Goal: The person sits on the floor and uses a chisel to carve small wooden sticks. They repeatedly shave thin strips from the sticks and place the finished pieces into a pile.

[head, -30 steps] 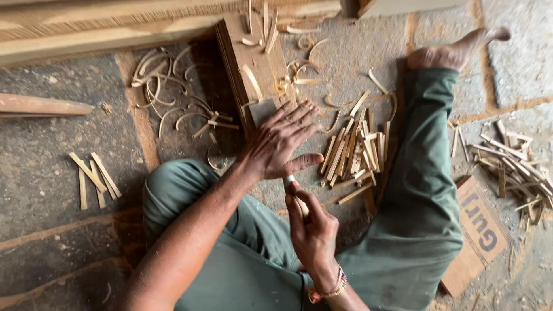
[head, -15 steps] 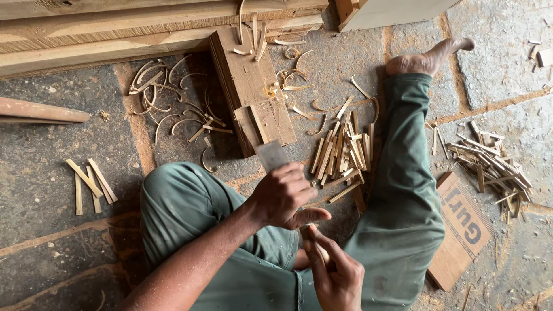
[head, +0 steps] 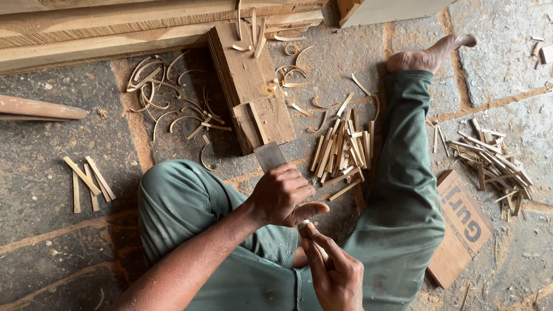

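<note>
Grey stone floor (head: 52, 253), seamed with reddish joints and dusted with chips, is the work surface, with long pale timber planks (head: 115, 29) lying along its far edge. I see the person seated on it in green trousers (head: 184, 201), one bare foot (head: 429, 55) stretched out to the right.

The left hand (head: 282, 193) is over the lap, its fingers curled tight around the handle of a flat grey metal blade (head: 269, 155), which points away towards a worn rectangular wooden block (head: 247, 86). The right hand (head: 337, 273) is just below it, its fingers pinching a thin pale wooden sliver (head: 305, 226) whose tip shows between the two thumbs. So the piece in hand is in the lap, between both hands, close under the blade's heel.

Curled pale shavings (head: 167, 98) lie around the block. A heap of short split sticks (head: 343, 150) lies between the knees, a second heap (head: 489, 161) is beyond the right leg, and a few flat strips (head: 86, 181) lie apart on the left. A brown cardboard piece (head: 461, 224) rests by the right thigh.

I judge the step to be trimming one sliver against the blade. The next stroke calls for a firm pinch, a shallow blade angle and fingertips kept off the edge
</note>
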`<action>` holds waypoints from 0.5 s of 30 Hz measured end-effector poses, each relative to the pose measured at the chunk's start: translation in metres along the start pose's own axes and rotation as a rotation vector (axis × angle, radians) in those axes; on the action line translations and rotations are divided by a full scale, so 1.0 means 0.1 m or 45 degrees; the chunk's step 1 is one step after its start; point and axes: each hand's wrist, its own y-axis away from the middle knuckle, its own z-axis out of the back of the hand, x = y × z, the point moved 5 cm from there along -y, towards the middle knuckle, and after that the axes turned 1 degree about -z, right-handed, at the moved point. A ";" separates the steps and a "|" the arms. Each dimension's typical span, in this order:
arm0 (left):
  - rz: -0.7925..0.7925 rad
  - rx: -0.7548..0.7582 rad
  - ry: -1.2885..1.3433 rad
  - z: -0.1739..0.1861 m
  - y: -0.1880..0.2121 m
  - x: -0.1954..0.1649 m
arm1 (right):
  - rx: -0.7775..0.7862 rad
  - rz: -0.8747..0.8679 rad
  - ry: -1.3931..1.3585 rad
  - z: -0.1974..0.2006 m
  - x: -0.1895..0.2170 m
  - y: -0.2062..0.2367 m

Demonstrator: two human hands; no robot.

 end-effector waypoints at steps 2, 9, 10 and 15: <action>0.047 0.077 -0.003 -0.04 0.00 0.03 | 0.024 -0.106 0.021 -0.01 -0.04 -0.01; 0.168 0.204 -0.087 -0.16 0.00 0.14 | 0.066 -0.210 0.050 -0.05 -0.22 0.03; 0.177 0.248 -0.117 -0.19 0.00 0.16 | 0.083 -0.247 0.054 -0.07 -0.26 0.04; 0.219 0.335 -0.145 -0.24 0.00 0.26 | 0.025 -0.090 -0.027 -0.14 -0.25 0.00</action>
